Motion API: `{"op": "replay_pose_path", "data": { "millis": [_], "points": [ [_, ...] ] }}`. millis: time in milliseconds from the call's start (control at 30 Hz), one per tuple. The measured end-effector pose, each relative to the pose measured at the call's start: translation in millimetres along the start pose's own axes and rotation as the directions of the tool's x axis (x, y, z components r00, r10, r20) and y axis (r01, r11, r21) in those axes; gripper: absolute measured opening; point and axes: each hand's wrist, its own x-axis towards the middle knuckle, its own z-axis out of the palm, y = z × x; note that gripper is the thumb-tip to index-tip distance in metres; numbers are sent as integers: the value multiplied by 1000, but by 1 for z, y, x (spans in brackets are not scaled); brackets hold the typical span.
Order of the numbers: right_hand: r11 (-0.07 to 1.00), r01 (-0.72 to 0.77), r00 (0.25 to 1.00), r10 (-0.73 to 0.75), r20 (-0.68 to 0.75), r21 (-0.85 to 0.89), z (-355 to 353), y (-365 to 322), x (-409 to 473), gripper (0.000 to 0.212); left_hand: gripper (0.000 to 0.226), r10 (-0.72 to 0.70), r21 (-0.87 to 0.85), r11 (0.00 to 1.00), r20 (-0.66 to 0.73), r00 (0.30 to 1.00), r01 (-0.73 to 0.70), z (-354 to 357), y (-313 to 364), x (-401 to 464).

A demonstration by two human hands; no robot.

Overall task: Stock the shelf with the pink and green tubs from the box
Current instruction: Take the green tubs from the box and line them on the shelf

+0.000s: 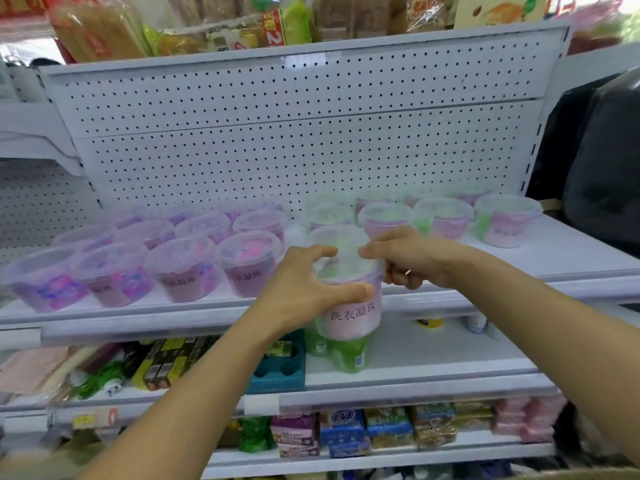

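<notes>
A clear tub (349, 292) with a pink label and green contents is being held upright in front of the shelf edge (138, 323), its long axis running vertically, its lid facing up and its printed label facing the camera. It is being carried just above the front lip of the shelf, not resting on it.

The tub is being gripped by the left hand (304, 289), whose thumb is curled across the front of the wall below the lid while the fingers are arched over the lid's left rim. The lid's right rim is being touched by the right hand (412, 258); its fingers are bent toward the tub, with the lower fingers tucked under, and a firm grip cannot be confirmed.

On the shelf, pink tubs (194, 268) are being kept in rows at the left, upright and close together. Green tubs (443, 218) are being kept in a row at the right, against the white pegboard back (294, 133). A gap of bare shelf is being left between the two groups, directly behind the held tub.
</notes>
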Motion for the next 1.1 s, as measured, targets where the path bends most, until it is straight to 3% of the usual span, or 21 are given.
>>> {"op": "replay_pose_path", "data": {
  "millis": [133,200,300,467,733,1100],
  "points": [
    [992,6,991,11,-133,129,-30,20,0,13,91,112,13,994,-2,994,-112,18,9,16],
    [981,-11,972,57,-229,194,-43,32,1,6,73,164,26,986,-58,985,-162,20,5,30],
    [961,-15,919,123,-376,277,-58,49,7,6,48,212,184,965,-111,971,-189,20,-13,54],
    [943,-30,847,200,-493,330,-60,65,25,7,35,175,326,934,-63,983,-145,24,-34,78],
    [953,-3,822,174,-542,302,-55,72,56,25,31,208,338,927,-110,972,-160,29,-36,81],
    [985,-59,906,120,-405,159,-64,76,48,36,33,162,331,935,-90,983,-124,31,-36,83]
  ]
}}
